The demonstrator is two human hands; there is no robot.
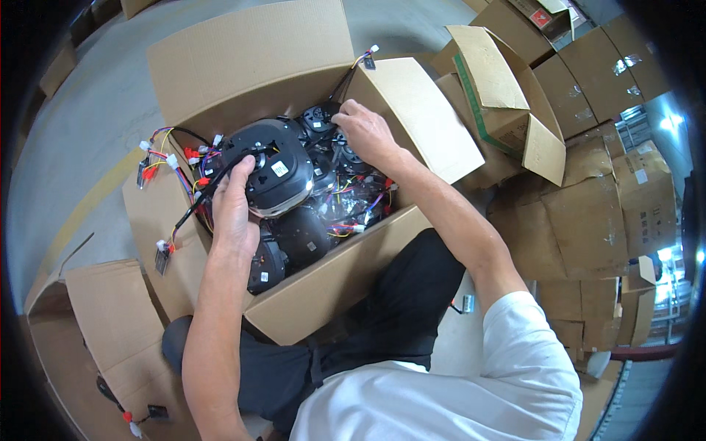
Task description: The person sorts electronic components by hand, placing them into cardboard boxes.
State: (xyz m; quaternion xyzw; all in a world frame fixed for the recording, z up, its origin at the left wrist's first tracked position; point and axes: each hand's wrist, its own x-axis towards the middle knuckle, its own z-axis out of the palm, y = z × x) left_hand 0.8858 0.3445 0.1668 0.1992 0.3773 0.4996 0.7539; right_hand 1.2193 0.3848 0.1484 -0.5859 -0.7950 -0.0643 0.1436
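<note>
A large open cardboard box [334, 272] stands in front of me, filled with black rounded plastic units and coloured wires. My left hand [237, 202] grips the near left edge of a large black housing [283, 173], thumb on top, the other fingers mostly hidden. This housing bears a small white label, and a black cable runs from it to the left. At the box's far right corner my right hand [362, 131] has its fingers closed beside a smaller round black unit [318, 119]; what they hold is hidden. Another black unit [266, 264] lies below my left hand.
Wire ends with white and red connectors [165, 250] hang over the box's left flap. A second open carton [118, 323] stands at lower left. On the right are an open box with a green edge [500, 95] and stacked cartons [581, 213]. My bent legs [397, 301] touch the near side.
</note>
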